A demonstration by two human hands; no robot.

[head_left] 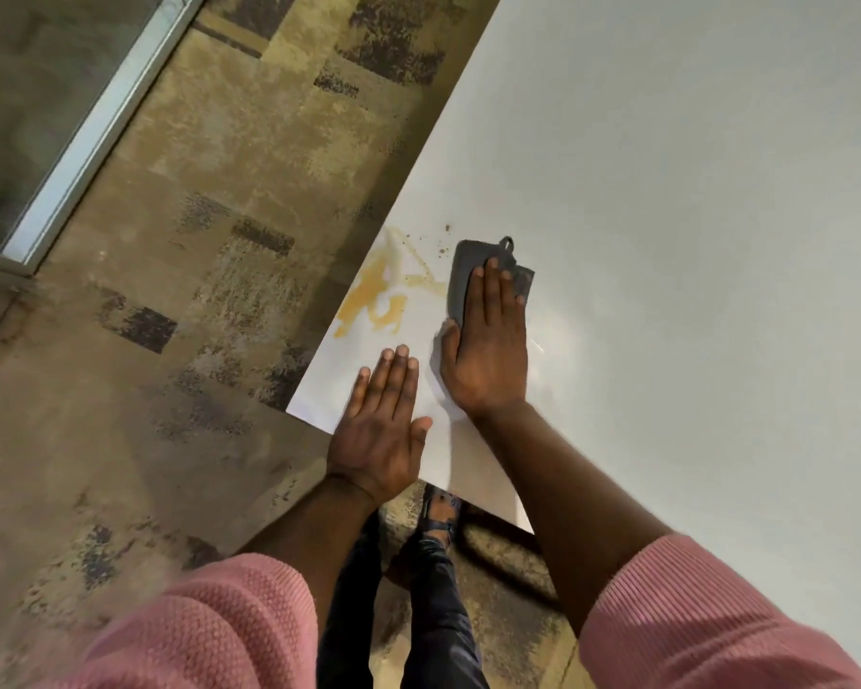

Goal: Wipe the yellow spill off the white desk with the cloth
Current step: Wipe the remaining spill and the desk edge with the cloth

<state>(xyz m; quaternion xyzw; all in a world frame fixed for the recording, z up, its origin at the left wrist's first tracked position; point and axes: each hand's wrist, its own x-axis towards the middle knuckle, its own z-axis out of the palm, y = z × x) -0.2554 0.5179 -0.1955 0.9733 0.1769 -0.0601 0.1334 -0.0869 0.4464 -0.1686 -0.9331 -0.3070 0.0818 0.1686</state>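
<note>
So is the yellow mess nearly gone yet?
Not yet. Done: the right hand has the grey cloth flat on the white desk. In hand: the cloth sits beside the yellow spill; the left hand rests flat. Left: the whole spill and the brown crumbs.

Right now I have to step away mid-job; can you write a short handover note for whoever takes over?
Right hand: flat, palm down, pressing the grey cloth onto the white desk; no closed grip on it.
Left hand: flat on the desk near its corner, holding nothing.
Yellow spill: by the desk's left edge, just left of the cloth, with dark crumbs beyond it.
Done: cloth placed beside the spill.
Left: the spill looks mostly unwiped; sweep the cloth left across it, and catch the crumbs.
</note>
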